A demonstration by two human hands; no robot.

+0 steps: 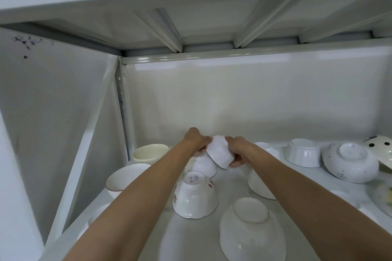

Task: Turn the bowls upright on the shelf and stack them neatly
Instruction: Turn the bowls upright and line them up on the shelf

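Fingers of both hands clamped a small white bowl, held tilted above the shelf.

Between the left hand and the right hand the small white bowl hung on its side in mid-turn, so the step in hand looked like the flip to upright. Just below the fingers another white bowl lay partly hidden. Nearer the person than the fingers stood an upside-down bowl with red marks and a larger inverted bowl. Left of the fingers sat two upright bowls, a cream one and a rimmed one, a likely start for a stack. The next move probably called for finishing the rotation and lowering it gently into an upright bowl. Both forearms reached straight forward, wrists bent inward.
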